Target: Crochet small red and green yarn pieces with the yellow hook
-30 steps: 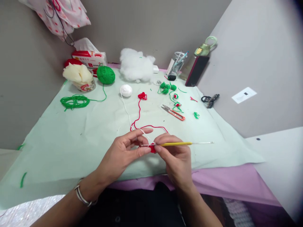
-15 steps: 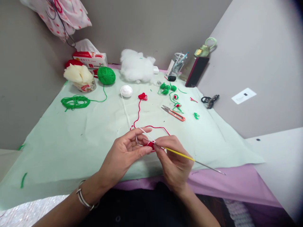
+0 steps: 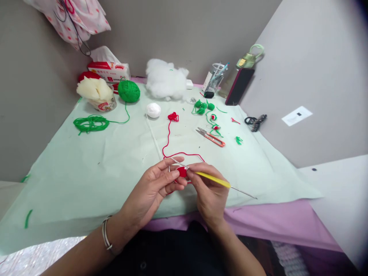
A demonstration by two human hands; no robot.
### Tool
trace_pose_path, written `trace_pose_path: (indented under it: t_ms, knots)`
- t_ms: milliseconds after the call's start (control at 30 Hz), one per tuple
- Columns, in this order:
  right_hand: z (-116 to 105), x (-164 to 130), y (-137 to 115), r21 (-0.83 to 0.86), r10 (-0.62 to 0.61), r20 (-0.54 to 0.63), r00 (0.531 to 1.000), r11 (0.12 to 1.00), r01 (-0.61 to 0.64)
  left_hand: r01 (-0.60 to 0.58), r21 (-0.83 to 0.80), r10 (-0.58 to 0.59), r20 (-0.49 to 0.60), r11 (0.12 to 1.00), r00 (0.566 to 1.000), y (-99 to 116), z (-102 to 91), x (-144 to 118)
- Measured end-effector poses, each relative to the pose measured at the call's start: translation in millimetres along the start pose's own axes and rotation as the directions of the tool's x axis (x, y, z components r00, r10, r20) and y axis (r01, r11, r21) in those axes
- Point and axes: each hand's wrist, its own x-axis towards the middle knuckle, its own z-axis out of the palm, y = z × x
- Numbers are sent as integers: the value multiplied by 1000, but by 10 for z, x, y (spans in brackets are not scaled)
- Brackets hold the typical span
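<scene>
While the left hand pinches the small, rounded red yarn piece, seemingly steadying it, the right hand grips the slim, yellow-handled metal hook just beside it. From the round white yarn ball beyond the piece, a thin white strand crosses the left hand, probably for tension.

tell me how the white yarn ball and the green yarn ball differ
The green yarn ball looks clearly bigger than the white yarn ball. The white yarn ball sits nearer the person than the green yarn ball. The white yarn ball's strand runs to the left hand, while the green yarn ball's strand leads to a loose green coil. Both rest on the pale green cloth with a strand trailing off.
</scene>
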Motion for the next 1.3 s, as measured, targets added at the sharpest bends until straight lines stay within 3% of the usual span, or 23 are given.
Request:
trace_pose_path:
  t_ms: [133, 333, 633, 867, 1100, 1200, 1300]
  knots:
    - [5, -15, 9, -46, -60, 8, 998, 997, 60, -76, 19, 76, -29, 997, 997, -17, 20, 26]
    - [-64, 26, 10, 26, 18, 106, 994, 999, -21, -110, 101, 114, -37, 989, 993, -13, 15, 11]
    - [-147, 58, 14, 81, 3, 209, 978, 997, -21, -186, 225, 189, 8, 956, 982, 1, -6, -23]
    - [-151, 40, 21, 89, 77, 191, 978, 991, -96, -195, 239, 203, -10, 951, 979, 0, 2, -30]
    - [-132, 66, -9, 222, 191, 168, 967, 949, -225, -163, 267, 171, -8, 950, 985, 22, -2, -45]
    - [-143, 77, -48, 220, 161, 195, 968, 954, -203, -165, 271, 175, -14, 948, 984, 35, 10, -52]
    - [-179, 55, -98, 114, 82, 218, 972, 988, -109, -175, 267, 186, -15, 948, 983, 30, 4, -57]
